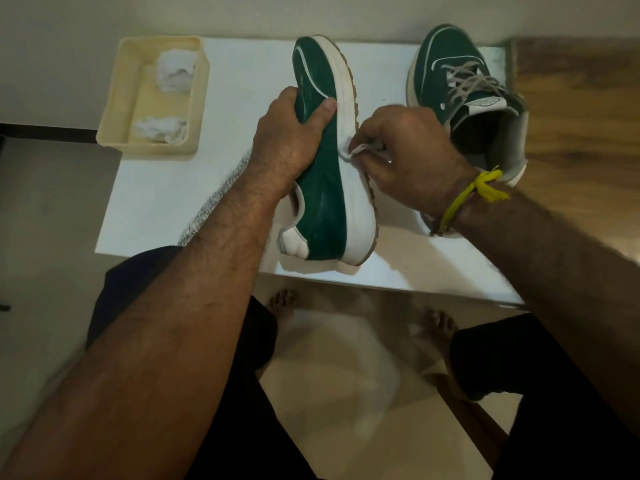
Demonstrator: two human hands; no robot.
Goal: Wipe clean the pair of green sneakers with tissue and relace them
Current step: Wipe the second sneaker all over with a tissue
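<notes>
Far left on the white table (166, 202) sits a cream plastic tray (114, 133). Two crumpled tissue balls lie in it, one at the back (176, 71) & one at the front (160, 129), a bit apart.

Next, a gray lace (211, 202) lies loose on the table, running under the left arm.

Then the left hand (287, 140). Its fingers are curled round the top of the unlaced sneaker (325, 202), thumb (323, 112) pressed on the green side. The shoe is tipped on its side, white sole facing right, toe pointing away, heel near the table's front edge. Can't tell if the heel rests on the table or is held just above it.

The right hand (405, 157) comes next. Its fingers are bent tight, pinching a small white tissue (349, 148) against the sneaker's white sole, abt halfway along. A yellow thread band (464, 199) is tied round that wrist.

Far right stands the 2nd green sneaker (460, 95), upright on the table, laces (464, 81) in place, toe away, just beside the right hand but not touching the 1st shoe.

Below the table edge you see bare feet (284, 306) on a pale floor & dark trousers (540, 393).
</notes>
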